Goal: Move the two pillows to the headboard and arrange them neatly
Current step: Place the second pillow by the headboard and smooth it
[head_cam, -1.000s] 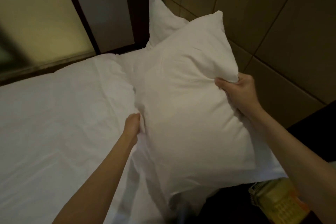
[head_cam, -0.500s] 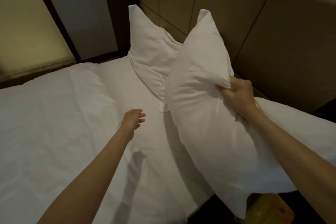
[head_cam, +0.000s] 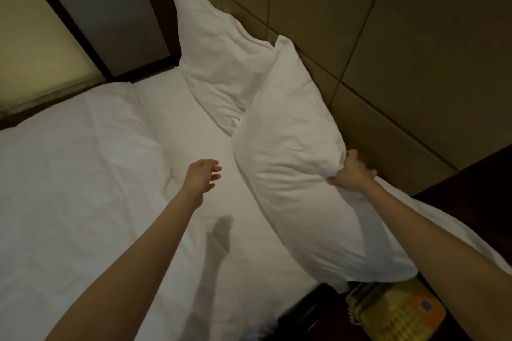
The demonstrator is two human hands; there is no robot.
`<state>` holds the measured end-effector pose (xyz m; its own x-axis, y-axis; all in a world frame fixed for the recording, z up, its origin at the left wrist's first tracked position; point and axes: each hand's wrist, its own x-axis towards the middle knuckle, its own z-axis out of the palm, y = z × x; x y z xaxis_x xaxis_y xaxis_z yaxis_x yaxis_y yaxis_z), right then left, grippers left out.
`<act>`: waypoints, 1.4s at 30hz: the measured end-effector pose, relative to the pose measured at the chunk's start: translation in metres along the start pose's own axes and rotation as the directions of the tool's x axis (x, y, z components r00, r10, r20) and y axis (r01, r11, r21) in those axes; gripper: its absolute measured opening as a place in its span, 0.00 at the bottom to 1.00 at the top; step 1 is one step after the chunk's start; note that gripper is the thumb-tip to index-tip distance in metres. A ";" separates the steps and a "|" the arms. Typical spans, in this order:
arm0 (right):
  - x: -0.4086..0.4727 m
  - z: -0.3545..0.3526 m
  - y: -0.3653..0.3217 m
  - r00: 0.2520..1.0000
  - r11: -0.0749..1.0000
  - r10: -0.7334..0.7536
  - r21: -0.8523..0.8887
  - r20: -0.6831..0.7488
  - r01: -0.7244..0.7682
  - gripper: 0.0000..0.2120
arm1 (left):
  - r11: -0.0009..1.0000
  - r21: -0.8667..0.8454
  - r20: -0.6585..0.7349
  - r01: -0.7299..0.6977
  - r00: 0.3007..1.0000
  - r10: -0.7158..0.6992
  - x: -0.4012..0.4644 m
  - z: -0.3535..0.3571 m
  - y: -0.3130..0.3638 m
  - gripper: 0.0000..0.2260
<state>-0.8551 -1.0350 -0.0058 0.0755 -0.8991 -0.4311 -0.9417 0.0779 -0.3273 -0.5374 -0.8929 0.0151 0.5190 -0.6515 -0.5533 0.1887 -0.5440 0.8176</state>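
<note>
Holding the near pillow (head_cam: 299, 163) by one bunched edge, the right hand (head_cam: 350, 174) is closed on the fabric, while the left hand (head_cam: 202, 176) is empty, with fingers loosely spread above the sheet (head_cam: 83, 202). This pillow stands tilted against the headboard (head_cam: 401, 50), its upper corner touching the padded panels and its lower end hanging past the side of the bed, above the telephone (head_cam: 396, 313). The far pillow (head_cam: 219, 63) leans already on the headboard, farther along it, and the two pillows overlap where they meet.

The main risk, I think, is the one-hand grip: the pillow is soft and held only at one edge, so it may fold or slide off the side of the bed (the telephone is just under its lower end and could be knocked). A push along the headboard could also tip the far pillow, which stands on a narrow base.

For room, the sheet in front of the headboard is open, so the left hand can come to support the pillow. Beside the headboard on the right the bed ends and dark furniture (head_cam: 471, 174) begins, so there is little margin there.
</note>
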 end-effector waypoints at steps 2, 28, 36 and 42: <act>0.005 -0.005 -0.007 0.997 0.996 -0.083 0.039 -0.001 0.083 0.31 | 1.000 0.002 -0.003 0.005 1.000 -0.005 0.002 0.003 0.000 0.07; 0.017 -0.070 -0.065 0.904 0.909 -0.351 -0.320 -0.242 0.268 0.10 | 0.949 0.241 0.071 -0.203 0.979 0.191 0.017 0.037 0.012 0.11; -0.004 -0.043 0.015 0.973 0.978 -0.157 0.110 -0.170 0.177 0.16 | 0.758 0.452 0.163 -0.469 0.880 0.447 0.031 0.080 0.071 0.12; -0.026 -0.056 0.045 0.983 0.974 -0.133 0.168 -0.125 0.153 0.14 | -0.073 0.669 0.634 -0.740 0.515 0.577 0.040 0.165 0.134 0.18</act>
<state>-0.9176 -1.0322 0.0375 0.1584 -0.9483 -0.2750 -0.8504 0.0105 -0.5260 -0.6285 -1.0791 0.0757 -0.1521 -0.9847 0.0851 -0.9553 0.1686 0.2429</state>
